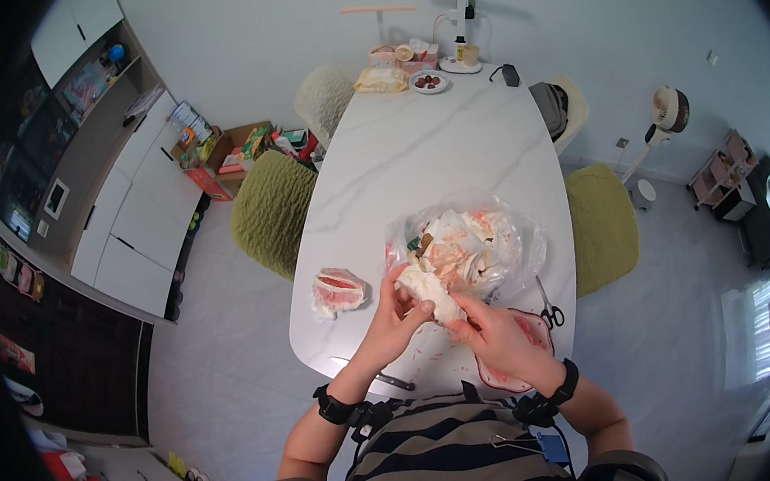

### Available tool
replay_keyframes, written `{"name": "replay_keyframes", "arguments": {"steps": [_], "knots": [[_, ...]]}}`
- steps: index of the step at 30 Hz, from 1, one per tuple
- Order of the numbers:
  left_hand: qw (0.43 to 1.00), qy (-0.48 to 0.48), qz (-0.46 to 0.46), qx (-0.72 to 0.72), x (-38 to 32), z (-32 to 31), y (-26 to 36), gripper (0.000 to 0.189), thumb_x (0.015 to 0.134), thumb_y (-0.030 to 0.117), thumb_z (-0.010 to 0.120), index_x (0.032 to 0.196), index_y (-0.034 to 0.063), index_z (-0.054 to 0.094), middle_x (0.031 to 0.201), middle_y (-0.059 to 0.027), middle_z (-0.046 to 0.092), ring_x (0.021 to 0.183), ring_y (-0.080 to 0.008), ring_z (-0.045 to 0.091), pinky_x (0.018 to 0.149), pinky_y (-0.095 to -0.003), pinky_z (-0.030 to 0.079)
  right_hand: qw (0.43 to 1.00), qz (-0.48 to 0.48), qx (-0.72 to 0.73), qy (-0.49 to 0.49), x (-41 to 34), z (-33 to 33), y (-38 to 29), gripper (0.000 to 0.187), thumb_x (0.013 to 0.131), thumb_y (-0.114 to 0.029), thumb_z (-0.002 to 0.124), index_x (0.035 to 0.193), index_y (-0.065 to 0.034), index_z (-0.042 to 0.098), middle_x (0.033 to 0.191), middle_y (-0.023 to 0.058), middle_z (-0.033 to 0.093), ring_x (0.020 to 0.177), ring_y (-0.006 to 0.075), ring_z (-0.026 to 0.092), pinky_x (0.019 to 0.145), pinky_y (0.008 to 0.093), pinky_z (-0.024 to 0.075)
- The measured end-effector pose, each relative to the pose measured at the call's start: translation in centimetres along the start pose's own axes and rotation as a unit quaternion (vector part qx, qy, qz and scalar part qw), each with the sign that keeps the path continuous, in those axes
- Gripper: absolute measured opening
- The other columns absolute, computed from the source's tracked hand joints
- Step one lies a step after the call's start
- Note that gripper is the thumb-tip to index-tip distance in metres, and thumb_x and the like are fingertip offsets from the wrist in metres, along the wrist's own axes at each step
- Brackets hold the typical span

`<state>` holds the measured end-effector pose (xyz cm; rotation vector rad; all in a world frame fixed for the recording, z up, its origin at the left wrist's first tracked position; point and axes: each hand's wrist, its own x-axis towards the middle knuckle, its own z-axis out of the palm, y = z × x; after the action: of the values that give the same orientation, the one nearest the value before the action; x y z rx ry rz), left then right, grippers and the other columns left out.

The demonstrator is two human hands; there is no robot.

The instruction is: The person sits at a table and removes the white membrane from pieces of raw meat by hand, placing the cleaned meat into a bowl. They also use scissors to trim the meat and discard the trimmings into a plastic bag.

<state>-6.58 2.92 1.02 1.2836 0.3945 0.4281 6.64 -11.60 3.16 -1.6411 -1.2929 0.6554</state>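
Between my left hand [398, 317] and my right hand [498, 337] is a pale piece of pomelo [430, 292], white pith outward, gripped at both ends. It is held over the near edge of a clear plastic bag [527, 233] heaped with peel and membrane scraps [456, 245]. To the left, a larger chunk of pomelo [339, 290] with pink flesh showing lies on the table. Under my right forearm sits a red-rimmed dish [534, 327] with pink pulp, partly hidden. A knife [395, 381] lies near the table's front edge, partly covered by my left forearm.
Black-handled scissors [552, 312] lie at the right edge of the white marbled table [432, 148]. Small pulp bits are scattered before me. At the far end are a bowl of dark round fruit [428, 82], a wipes pack [380, 81] and a lamp [463, 65]. Green-covered chairs [274, 212] flank the table.
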Motion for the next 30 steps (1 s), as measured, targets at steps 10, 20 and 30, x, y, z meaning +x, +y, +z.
{"name": "replay_keyframes", "arguments": {"steps": [10,20,30], "knots": [[0.994,0.077,0.067,-0.023,0.4,1.5,-0.2,0.065,0.093,0.008,0.052,0.138,0.0076,0.005,0.117,-0.0148,0.047,0.099,-0.0168,0.054,0.077,-0.0304,0.05,0.997,0.033,0.072,0.023,0.6,1.5,1.3,0.031,0.085,-0.015,0.063,0.108,0.0002,0.048,0.077,0.0155,0.062,0.068,0.0266,0.064,0.062,0.0341,0.0492],[0.978,0.039,0.089,0.187,0.2,1.9,0.5,0.075,0.091,0.011,0.056,0.142,0.0062,0.002,0.125,-0.0173,0.042,0.11,-0.0212,0.049,0.093,-0.0322,0.042,0.996,0.037,-0.068,0.041,0.8,1.3,0.8,0.019,0.081,-0.019,0.057,0.086,-0.0021,0.049,0.067,0.018,0.058,0.064,0.0358,0.06,0.057,0.0427,0.0469],[0.973,-0.019,0.043,0.226,0.8,0.5,0.0,0.081,0.094,0.015,0.052,0.145,0.0047,-0.011,0.122,-0.0155,0.044,0.098,-0.0175,0.052,0.082,-0.0275,0.045,0.981,-0.028,-0.191,0.004,1.4,0.1,1.0,0.016,0.081,-0.016,0.053,0.088,-0.0016,0.049,0.07,0.0193,0.058,0.063,0.0367,0.059,0.059,0.0435,0.0473]]}}
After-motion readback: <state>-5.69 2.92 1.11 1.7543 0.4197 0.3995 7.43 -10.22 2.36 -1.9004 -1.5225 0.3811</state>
